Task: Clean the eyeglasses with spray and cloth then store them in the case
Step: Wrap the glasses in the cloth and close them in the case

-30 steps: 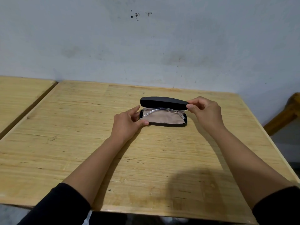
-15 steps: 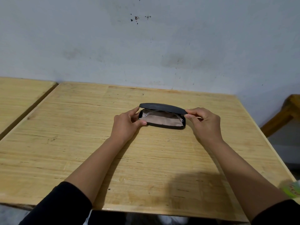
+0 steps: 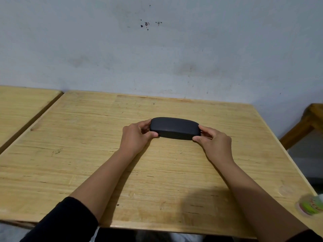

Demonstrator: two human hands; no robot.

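A black eyeglass case (image 3: 174, 128) lies closed on the wooden table (image 3: 87, 154), a little beyond its middle. My left hand (image 3: 135, 137) grips the case's left end with thumb in front and fingers behind. My right hand (image 3: 213, 140) holds the right end the same way. The eyeglasses and the cloth are hidden inside the closed case.
A blurred green and white object (image 3: 311, 205) sits at the table's near right corner. A second wooden table (image 3: 21, 105) stands to the left across a narrow gap. A wooden chair or bench part (image 3: 307, 123) is at the right, and a grey wall runs behind.
The case's lid has come down from open to fully closed, hiding the glasses and cloth. My right hand moved from the lid's edge down to the case's right end.
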